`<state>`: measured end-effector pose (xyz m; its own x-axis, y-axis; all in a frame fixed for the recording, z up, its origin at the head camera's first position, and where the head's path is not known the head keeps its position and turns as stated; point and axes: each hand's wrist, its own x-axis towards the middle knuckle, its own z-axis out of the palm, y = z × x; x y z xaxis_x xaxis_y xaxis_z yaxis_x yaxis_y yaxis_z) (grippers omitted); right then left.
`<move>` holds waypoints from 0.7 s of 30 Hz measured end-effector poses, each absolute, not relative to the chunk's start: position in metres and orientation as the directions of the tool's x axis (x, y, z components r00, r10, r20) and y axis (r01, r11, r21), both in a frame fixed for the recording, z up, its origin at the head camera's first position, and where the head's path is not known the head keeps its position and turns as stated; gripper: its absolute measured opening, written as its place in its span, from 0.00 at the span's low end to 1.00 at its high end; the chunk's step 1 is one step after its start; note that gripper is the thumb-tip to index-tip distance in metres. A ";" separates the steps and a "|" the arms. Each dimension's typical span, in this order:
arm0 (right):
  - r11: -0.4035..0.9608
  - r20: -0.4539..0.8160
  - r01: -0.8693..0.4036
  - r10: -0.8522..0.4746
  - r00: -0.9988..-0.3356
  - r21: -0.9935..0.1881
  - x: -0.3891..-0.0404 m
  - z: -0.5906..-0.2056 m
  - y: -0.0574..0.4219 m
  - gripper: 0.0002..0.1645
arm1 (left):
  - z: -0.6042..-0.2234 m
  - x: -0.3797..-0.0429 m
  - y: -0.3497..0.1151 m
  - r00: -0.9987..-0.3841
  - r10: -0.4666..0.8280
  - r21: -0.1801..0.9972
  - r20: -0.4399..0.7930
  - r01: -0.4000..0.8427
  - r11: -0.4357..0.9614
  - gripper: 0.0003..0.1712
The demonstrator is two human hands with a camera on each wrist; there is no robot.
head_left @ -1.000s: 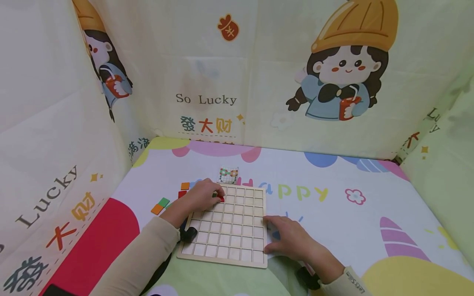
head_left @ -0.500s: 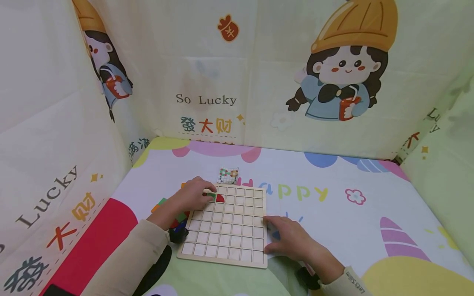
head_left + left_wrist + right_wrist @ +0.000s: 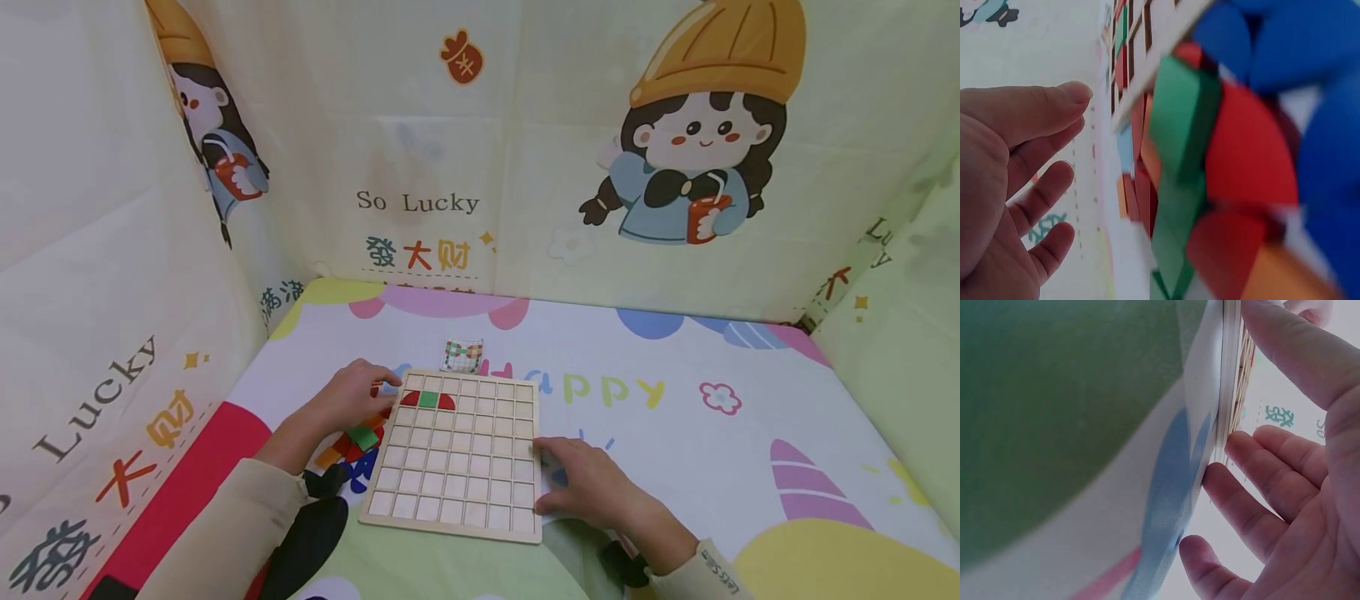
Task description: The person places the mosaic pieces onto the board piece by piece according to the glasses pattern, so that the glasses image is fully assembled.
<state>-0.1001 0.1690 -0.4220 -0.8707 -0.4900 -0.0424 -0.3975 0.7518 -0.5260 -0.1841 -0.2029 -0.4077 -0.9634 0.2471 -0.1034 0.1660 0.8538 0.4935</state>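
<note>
A wooden grid board (image 3: 450,532) lies on the printed cloth. In its second row from the back, a green square block (image 3: 428,400) sits between two red rounded pieces (image 3: 446,402). Just off the board's back left corner is my left hand (image 3: 351,398), holding nothing; its fingers are loosely bent, apart from the thumb, in the left wrist view. Beneath and beside it lies a pile of loose pieces, with a green block (image 3: 1175,119), red quarter-round pieces (image 3: 1244,150) and blue rounded pieces (image 3: 362,471). My right hand (image 3: 588,483) rests thumb and fingertips against the board's right edge.
Behind the board lies a small card (image 3: 462,356) printed with a coloured grid pattern. Printed fabric walls (image 3: 420,150) enclose the back and sides. A black strap device (image 3: 327,481) is on the left wrist, and another (image 3: 624,564) is at the right wrist.
My left hand has let go of the green block, now set in the grid, and moved left off the board. A red piece left of it is uncovered. The right hand stays put.
</note>
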 end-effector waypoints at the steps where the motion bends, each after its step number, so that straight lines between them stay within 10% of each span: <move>1: 0.752 -0.046 -0.394 -0.489 -0.871 -0.528 -0.101 -0.422 0.169 0.48 | -0.407 -0.184 -0.206 -0.964 0.243 0.496 -0.103 0.162 0.853 0.17; 21: 0.752 -0.040 -0.401 -0.491 -0.870 -0.523 -0.099 -0.421 0.169 0.47 | -0.413 -0.170 -0.257 -0.983 0.135 0.488 -0.126 0.057 0.871 0.21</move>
